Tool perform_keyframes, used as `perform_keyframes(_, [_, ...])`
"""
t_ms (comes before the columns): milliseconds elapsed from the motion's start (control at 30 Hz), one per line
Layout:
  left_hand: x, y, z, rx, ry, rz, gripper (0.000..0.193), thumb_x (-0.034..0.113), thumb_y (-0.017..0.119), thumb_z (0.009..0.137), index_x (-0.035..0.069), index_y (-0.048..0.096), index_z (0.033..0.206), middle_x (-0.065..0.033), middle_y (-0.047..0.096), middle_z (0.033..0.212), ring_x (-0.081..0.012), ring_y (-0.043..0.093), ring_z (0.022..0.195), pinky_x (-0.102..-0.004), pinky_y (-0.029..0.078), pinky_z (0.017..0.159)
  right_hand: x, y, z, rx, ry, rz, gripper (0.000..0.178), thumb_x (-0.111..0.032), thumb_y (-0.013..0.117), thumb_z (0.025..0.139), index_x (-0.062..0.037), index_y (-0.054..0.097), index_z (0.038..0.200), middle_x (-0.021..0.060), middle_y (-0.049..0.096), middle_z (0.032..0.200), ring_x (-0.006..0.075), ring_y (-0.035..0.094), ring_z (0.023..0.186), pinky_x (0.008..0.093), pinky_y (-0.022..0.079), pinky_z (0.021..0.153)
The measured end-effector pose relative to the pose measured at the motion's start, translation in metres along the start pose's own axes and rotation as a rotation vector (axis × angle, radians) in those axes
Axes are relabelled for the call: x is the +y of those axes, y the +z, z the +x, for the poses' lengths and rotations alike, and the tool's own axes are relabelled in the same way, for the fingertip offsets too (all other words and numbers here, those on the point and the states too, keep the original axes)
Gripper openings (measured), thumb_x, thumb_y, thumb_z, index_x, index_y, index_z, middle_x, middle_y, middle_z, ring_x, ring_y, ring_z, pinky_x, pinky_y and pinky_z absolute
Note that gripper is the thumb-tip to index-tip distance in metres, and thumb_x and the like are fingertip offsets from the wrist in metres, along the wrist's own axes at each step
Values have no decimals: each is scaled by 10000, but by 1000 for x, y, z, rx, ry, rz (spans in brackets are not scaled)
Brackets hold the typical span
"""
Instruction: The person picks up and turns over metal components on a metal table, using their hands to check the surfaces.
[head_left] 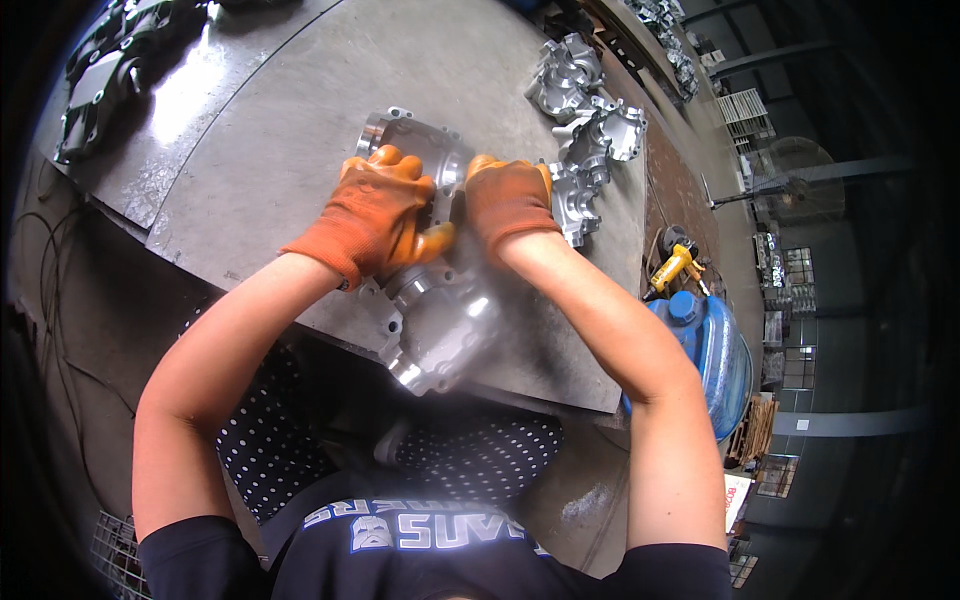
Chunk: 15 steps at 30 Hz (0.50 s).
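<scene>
A silver metal casting (440, 325) with round bores and bolt lugs lies on the metal-topped table near its front edge. Just beyond it is another cylindrical silver section (415, 138); my hands cover the join, so I cannot tell if both are one piece. In an orange glove, my left hand (375, 205) curls its fingers over the far section, the thumb pointing right. My right hand (508, 200), gloved alike, is closed in a fist beside it. Whatever sits in that fist is hidden, with only a dark blurred shape showing between the hands.
Several silver castings (585, 140) stand in a row along the table's right side. Darker castings (105, 85) are at the far left. Off the right edge are a blue plastic jug (715, 355) and a yellow power tool (672, 268). Cables (60, 310) hang at the left.
</scene>
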<state>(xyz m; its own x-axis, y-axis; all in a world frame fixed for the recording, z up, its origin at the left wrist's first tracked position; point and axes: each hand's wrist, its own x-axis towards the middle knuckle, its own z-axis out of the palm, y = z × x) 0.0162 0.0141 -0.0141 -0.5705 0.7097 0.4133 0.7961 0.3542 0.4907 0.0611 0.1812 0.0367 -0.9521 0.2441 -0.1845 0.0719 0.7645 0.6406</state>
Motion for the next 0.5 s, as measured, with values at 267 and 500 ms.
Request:
perform_keyframes(267, [-24,-15,14,-148,194,23,433,457,720,764,69,700,957,-110,590,904,-321,575,915,-437,455,737,25,-26,4,-214,-231,-6,231,-106,777,769,-148,771,996,58,772,1004,252,749,944,363,568,740])
perform_keyframes(500, [-42,-35,23,-375,294,9,479,442,734,741,88,720,1064,-85,577,912,-279,576,905,-409,459,770,36,-30,1,-296,-470,76,192,-62,668,832,-51,743,1009,163,754,947,334,742,905,422,592,748])
